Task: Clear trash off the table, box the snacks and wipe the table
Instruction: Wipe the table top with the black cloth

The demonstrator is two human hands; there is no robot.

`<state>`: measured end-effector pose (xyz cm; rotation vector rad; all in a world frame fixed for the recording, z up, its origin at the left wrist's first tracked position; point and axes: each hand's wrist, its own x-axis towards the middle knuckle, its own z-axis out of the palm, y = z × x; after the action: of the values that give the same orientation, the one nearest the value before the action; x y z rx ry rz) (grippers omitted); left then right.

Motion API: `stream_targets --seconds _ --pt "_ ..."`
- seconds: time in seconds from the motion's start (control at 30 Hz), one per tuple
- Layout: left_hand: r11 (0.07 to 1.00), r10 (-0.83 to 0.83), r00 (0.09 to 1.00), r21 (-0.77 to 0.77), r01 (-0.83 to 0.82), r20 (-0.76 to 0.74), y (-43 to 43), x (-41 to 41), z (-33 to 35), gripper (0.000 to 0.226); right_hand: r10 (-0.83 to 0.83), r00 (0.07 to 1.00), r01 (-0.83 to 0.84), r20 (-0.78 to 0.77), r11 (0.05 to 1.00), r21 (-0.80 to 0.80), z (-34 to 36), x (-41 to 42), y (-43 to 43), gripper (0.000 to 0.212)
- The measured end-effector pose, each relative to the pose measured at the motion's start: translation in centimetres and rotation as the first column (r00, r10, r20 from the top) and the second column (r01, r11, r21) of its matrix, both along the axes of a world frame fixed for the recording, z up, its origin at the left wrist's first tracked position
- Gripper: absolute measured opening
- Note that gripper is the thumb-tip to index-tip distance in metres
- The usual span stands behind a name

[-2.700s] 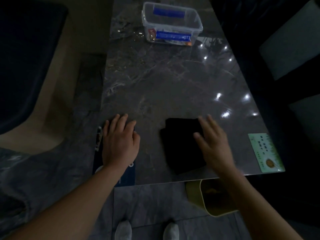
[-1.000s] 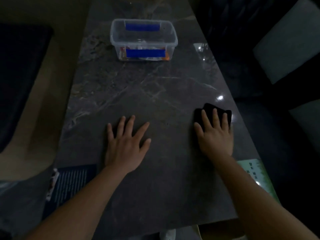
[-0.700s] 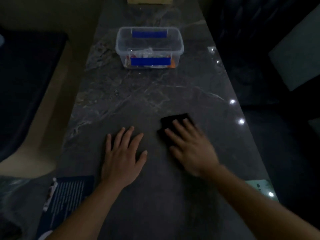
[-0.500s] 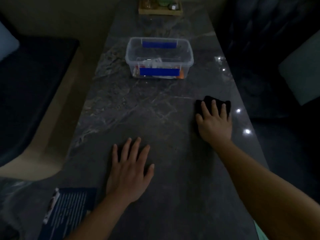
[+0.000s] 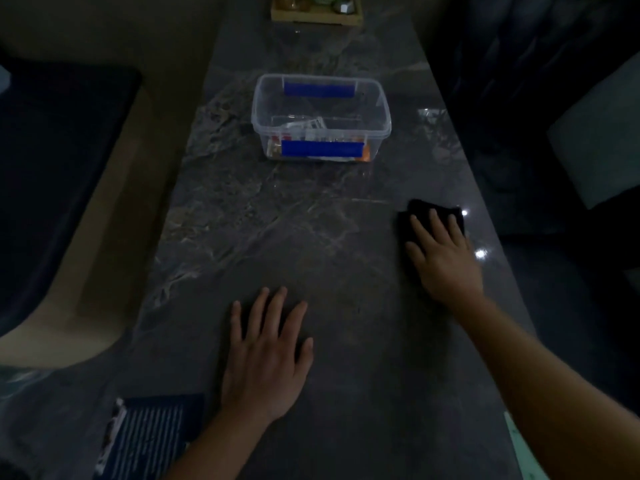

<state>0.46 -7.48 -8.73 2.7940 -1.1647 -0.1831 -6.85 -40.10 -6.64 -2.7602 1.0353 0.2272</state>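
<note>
A dark marble table (image 5: pixel 311 237) runs away from me. My right hand (image 5: pixel 443 261) lies flat on a black cloth (image 5: pixel 412 213) near the table's right edge, with only the cloth's far end showing past the fingers. My left hand (image 5: pixel 266 355) rests palm down on the bare table, fingers spread, holding nothing. A clear plastic box (image 5: pixel 320 116) with blue handles stands farther along the middle of the table, with snack packets inside.
A dark blue booklet (image 5: pixel 149 434) lies at the near left corner. A green card (image 5: pixel 516 441) peeks out at the near right edge. A wooden tray (image 5: pixel 317 12) with small items stands at the far end. Dark seats flank both sides.
My right hand has slid the cloth from the near edge farther up the table, sweeping left and back to the right edge. The left hand shifted slightly forward.
</note>
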Motion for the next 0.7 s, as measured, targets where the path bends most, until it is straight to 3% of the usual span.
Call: stream_targets --seconds 0.07,0.17,0.23,0.4,0.7 --pt "1.0 0.008 1.0 0.0 -0.008 -0.019 -0.1 -0.3 0.4 0.053 0.02 1.0 -0.02 0.006 0.998 -0.058 -0.4 -3.0 4.2 0.061" --pt "0.999 0.046 0.997 -0.027 -0.047 -0.057 -1.7 0.3 1.0 0.053 0.236 0.971 -0.234 0.04 0.971 -0.04 -0.7 -7.3 11.2 0.059" --pt "0.998 0.038 0.997 -0.043 -0.041 -0.069 -4.3 1.5 1.4 0.058 0.319 0.948 -0.318 -0.002 0.947 -0.052 -0.6 -8.5 10.7 0.058" --pt "0.999 -0.006 1.0 0.035 0.007 -0.01 -8.4 2.9 -0.1 0.068 0.082 0.996 -0.08 0.016 0.992 -0.096 -0.6 -6.8 4.2 0.061" --pt "1.0 0.0 0.999 0.017 0.0 0.037 -8.5 2.7 -0.5 0.064 0.033 0.999 -0.031 0.021 0.998 -0.06 -1.3 -5.3 -2.0 0.064"
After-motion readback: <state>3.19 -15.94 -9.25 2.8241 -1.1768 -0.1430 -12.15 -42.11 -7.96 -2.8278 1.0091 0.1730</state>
